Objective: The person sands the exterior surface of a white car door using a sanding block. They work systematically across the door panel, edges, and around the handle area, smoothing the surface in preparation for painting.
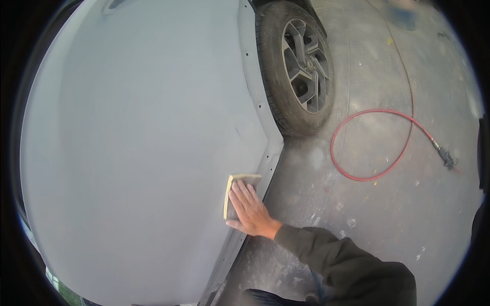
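My right hand (247, 209) reaches in from the lower right and presses a sanding pad (227, 201) against a car body panel (148, 137). The pad is a flat rectangle with a grey-brown face and a pale yellow edge. My fingers lie together along its back, with the thumb at its lower edge. The panel is matte grey with a few darker smudges. My pad sits near its right border, beside a flange (267, 157) with small holes. My left hand is not in view.
Beyond the panel stands a car wheel (306, 66) with a dusty tyre. A red air hose (357, 178) lies looped on the grey floor (367, 224), with a dark fitting (447, 158) at its end. My trousered leg (265, 297) shows at the lower edge.
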`<state>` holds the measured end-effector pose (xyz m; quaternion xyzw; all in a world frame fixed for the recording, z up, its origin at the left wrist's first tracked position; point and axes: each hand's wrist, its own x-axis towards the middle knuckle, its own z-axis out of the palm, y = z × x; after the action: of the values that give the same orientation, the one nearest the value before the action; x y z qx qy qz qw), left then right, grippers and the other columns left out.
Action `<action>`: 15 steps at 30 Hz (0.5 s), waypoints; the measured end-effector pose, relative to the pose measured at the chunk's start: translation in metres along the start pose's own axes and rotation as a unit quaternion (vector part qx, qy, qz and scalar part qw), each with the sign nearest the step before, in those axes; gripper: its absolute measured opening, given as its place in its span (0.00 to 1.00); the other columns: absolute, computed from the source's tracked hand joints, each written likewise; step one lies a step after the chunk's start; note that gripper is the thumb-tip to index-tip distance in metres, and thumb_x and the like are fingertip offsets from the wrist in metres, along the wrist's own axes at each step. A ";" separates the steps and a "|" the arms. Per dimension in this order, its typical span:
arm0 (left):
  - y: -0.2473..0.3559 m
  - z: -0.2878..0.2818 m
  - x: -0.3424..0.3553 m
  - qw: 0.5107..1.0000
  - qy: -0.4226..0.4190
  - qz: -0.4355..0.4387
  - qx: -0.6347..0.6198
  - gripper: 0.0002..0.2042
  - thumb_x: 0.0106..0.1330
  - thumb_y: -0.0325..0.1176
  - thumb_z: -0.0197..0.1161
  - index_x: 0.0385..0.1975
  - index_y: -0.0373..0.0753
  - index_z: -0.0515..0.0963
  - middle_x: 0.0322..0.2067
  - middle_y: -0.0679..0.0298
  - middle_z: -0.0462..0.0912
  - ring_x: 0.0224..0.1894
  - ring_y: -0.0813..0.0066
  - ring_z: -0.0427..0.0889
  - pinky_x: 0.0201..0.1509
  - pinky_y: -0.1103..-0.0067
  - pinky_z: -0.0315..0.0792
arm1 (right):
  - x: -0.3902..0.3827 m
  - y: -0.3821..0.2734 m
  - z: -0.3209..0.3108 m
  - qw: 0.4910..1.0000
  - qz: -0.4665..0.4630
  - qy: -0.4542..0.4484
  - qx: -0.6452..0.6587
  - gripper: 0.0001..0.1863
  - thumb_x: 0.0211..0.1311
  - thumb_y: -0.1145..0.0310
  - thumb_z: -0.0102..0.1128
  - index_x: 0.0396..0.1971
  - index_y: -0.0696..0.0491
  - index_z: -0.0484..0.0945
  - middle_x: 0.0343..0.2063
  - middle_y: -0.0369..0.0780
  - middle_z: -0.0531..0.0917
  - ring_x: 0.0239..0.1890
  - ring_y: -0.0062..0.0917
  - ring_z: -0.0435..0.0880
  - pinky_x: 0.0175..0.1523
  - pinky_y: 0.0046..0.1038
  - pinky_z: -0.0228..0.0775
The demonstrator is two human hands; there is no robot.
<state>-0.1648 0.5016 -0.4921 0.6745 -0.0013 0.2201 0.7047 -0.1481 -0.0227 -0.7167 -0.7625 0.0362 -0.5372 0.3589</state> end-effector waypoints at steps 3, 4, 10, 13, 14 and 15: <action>0.002 -0.012 -0.004 1.000 0.007 -0.014 0.001 0.34 0.79 0.58 0.50 0.73 0.35 0.64 0.70 0.48 0.70 0.70 0.48 0.68 0.77 0.50 0.60 | 0.090 0.019 -0.028 0.996 -0.081 0.023 -0.036 0.52 0.69 0.42 0.61 0.77 0.66 0.52 0.78 0.58 0.53 0.82 0.53 0.47 0.82 0.55 0.40; 0.004 -0.015 -0.005 1.000 0.009 -0.018 0.001 0.34 0.79 0.58 0.50 0.73 0.35 0.64 0.70 0.48 0.70 0.70 0.48 0.68 0.77 0.50 0.60 | 0.141 0.021 -0.051 0.993 -0.099 0.043 -0.045 0.52 0.69 0.42 0.61 0.77 0.66 0.52 0.78 0.57 0.53 0.82 0.53 0.47 0.82 0.55 0.40; 0.009 0.001 -0.010 0.998 0.005 -0.055 -0.039 0.35 0.79 0.58 0.50 0.73 0.35 0.64 0.70 0.48 0.70 0.69 0.47 0.68 0.77 0.49 0.60 | 0.150 -0.010 -0.044 0.990 -0.023 0.136 -0.036 0.52 0.70 0.40 0.59 0.76 0.66 0.53 0.78 0.58 0.55 0.82 0.51 0.48 0.82 0.55 0.41; 0.006 -0.001 -0.003 0.993 -0.009 -0.088 -0.072 0.35 0.79 0.58 0.50 0.73 0.35 0.64 0.70 0.48 0.70 0.69 0.47 0.68 0.76 0.49 0.60 | 0.009 -0.011 -0.002 0.999 -0.019 -0.013 -0.037 0.52 0.70 0.38 0.58 0.77 0.65 0.54 0.78 0.58 0.54 0.82 0.50 0.48 0.82 0.54 0.43; -0.004 -0.020 0.010 0.996 -0.034 0.003 0.078 0.35 0.78 0.60 0.50 0.73 0.36 0.64 0.70 0.48 0.69 0.69 0.46 0.68 0.76 0.47 0.59 | -0.006 -0.008 -0.005 0.996 -0.031 -0.066 -0.041 0.52 0.70 0.38 0.58 0.77 0.65 0.54 0.78 0.57 0.54 0.82 0.49 0.48 0.82 0.54 0.42; -0.013 -0.046 0.021 0.968 -0.026 0.097 0.229 0.36 0.78 0.61 0.50 0.73 0.37 0.64 0.71 0.48 0.69 0.69 0.45 0.67 0.76 0.46 0.59 | 0.008 -0.008 -0.011 0.996 -0.057 -0.054 -0.053 0.52 0.70 0.39 0.59 0.77 0.64 0.53 0.78 0.57 0.53 0.82 0.48 0.47 0.83 0.54 0.42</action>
<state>-0.1553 0.5524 -0.5019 0.8199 -0.0349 0.2641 0.5068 -0.1568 -0.0261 -0.7041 -0.8091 0.0013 -0.5121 0.2884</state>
